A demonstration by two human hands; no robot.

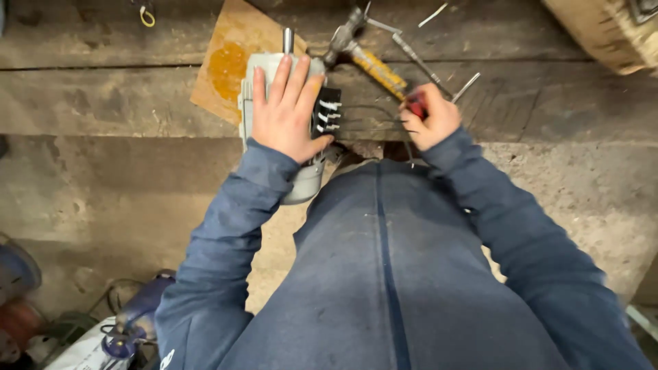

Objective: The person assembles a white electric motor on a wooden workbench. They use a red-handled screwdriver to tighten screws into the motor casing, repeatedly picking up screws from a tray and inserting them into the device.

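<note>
A grey electric motor (305, 181) with a steel shaft (288, 40) lies on a worn wooden bench (103, 96). My left hand (286, 109) rests flat on top of the motor housing, fingers spread. A black terminal block (329, 113) with white connectors and dark wires sits on the motor's right side. My right hand (428, 120) is closed around a red-handled tool (415, 104), near the wires that run from the terminal block.
A yellow-handled hammer (367, 62) and loose metal rods (418, 60) lie behind the hands. A stained piece of cardboard (229, 65) sits under the motor. A wooden block (610, 31) is at the top right. Blue tools and cables (130, 322) lie on the concrete floor at the lower left.
</note>
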